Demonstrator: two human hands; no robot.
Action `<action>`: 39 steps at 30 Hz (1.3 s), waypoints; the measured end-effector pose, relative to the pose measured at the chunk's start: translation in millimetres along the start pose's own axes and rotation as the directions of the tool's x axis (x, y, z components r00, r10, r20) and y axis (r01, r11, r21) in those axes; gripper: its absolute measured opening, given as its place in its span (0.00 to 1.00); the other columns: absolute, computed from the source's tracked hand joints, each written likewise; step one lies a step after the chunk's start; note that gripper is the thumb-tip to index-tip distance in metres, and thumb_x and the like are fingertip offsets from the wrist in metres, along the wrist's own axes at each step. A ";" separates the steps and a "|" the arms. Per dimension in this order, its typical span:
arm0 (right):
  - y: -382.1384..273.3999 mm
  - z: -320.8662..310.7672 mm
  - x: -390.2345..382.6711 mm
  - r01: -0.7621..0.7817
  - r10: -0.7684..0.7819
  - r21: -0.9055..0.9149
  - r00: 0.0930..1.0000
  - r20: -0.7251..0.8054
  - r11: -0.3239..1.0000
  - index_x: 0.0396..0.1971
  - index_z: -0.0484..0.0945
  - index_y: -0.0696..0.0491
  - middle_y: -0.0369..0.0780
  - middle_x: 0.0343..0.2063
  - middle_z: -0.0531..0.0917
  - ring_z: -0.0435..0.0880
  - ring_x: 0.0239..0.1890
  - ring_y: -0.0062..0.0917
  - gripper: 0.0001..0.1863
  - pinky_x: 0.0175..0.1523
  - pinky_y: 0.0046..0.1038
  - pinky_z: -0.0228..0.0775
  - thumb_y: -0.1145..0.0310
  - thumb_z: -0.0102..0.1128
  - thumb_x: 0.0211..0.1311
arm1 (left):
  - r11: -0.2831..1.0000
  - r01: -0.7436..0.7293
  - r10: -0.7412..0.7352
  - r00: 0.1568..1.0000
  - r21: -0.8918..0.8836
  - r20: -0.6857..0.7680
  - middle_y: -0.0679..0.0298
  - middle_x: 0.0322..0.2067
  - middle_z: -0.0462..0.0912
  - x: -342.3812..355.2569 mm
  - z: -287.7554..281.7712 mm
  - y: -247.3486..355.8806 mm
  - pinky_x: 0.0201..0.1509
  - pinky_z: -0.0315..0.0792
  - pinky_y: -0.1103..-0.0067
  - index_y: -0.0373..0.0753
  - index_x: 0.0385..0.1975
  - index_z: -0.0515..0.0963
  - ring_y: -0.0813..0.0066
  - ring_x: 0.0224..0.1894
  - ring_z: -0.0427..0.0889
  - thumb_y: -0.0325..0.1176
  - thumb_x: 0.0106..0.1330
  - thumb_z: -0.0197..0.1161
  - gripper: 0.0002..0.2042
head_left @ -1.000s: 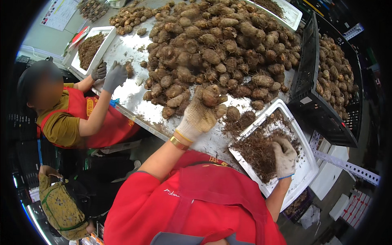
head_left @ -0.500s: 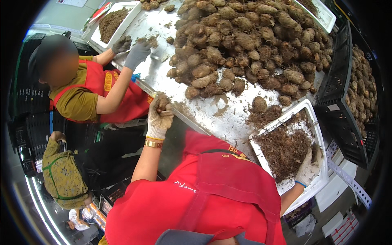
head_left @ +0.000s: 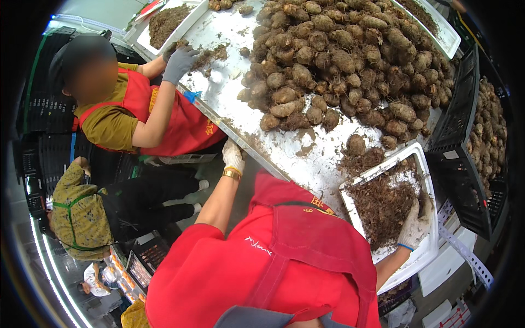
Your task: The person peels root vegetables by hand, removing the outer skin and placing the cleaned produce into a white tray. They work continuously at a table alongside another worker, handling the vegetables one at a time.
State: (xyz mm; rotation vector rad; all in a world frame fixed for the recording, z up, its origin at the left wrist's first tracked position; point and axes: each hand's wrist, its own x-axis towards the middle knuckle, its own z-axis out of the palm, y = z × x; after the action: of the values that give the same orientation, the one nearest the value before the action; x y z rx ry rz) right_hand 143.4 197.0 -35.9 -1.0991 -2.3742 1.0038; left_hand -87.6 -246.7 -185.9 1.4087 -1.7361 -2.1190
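My left hand (head_left: 233, 157), in a pale knit glove, is at the metal table's near edge, beside the co-worker's red apron. Its fingers are largely out of sight, so I cannot see whether it grips anything. Inside a white tray (head_left: 389, 164) at the right, my gloved right hand (head_left: 414, 225) rests against brown fibrous root scraps (head_left: 377, 205). Its thumb and fingers close around something dark that I cannot make out. A large heap of hairy brown taros (head_left: 339, 60) covers the far part of the table, and one loose taro (head_left: 355, 145) lies near the tray.
Across to the left, a co-worker's grey-gloved hands (head_left: 179, 61) work above the table (head_left: 279, 150). Another white tray (head_left: 199, 12) of scraps stands behind them. A black crate (head_left: 454, 123) borders the table at right, with more taros beyond. Another person (head_left: 82, 216) stands at lower left.
My left hand has come down and right from above the table's edge, its curled fingers no longer showing. My right hand has stayed in the tray. The whole view has shifted slightly.
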 end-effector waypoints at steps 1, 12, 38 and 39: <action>-1.8 1.8 -0.8 0.012 -0.012 0.005 1.000 0.002 1.000 0.54 0.73 0.61 0.45 0.51 0.75 0.73 0.55 0.33 0.19 0.60 0.31 0.63 0.70 0.55 0.65 | 1.000 -0.015 0.014 0.995 0.009 0.095 0.69 0.19 0.77 6.5 -11.7 -1.4 0.12 0.55 0.85 0.40 0.32 0.76 0.79 0.13 0.69 0.48 0.67 0.54 0.16; -17.2 16.2 4.5 0.040 -0.036 -0.045 0.996 0.080 0.998 0.54 0.73 0.62 0.46 0.52 0.75 0.73 0.55 0.32 0.19 0.61 0.30 0.64 0.74 0.55 0.64 | 0.982 0.007 0.089 0.862 -0.187 0.498 0.59 0.28 0.81 -35.7 -34.0 56.5 0.14 0.63 0.82 0.35 0.43 0.75 0.71 0.17 0.75 0.49 0.72 0.46 0.21; -0.5 -1.0 -37.9 -0.004 0.008 -0.068 0.998 0.060 0.998 0.49 0.76 0.60 0.45 0.46 0.78 0.76 0.51 0.33 0.16 0.58 0.29 0.66 0.77 0.57 0.60 | 0.107 -0.994 0.193 0.018 -0.003 0.981 0.61 0.31 0.85 -67.7 148.4 163.6 0.36 0.79 0.81 0.40 0.45 0.80 0.73 0.29 0.83 0.42 0.65 0.61 0.15; -0.3 -0.3 -40.1 -0.026 0.031 -0.080 0.997 0.065 0.997 0.49 0.76 0.59 0.45 0.46 0.78 0.76 0.51 0.34 0.16 0.58 0.29 0.66 0.77 0.57 0.60 | -0.032 -0.999 0.156 0.003 0.008 0.988 0.60 0.31 0.85 -87.4 135.7 152.0 0.38 0.79 0.76 0.41 0.45 0.79 0.70 0.30 0.84 0.39 0.64 0.62 0.14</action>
State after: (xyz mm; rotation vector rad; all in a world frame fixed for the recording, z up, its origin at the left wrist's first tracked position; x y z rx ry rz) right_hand 169.2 166.3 -35.9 -1.1472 -2.4769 0.9785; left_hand -198.7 -151.9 -19.1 -1.1862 -2.9226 -0.9586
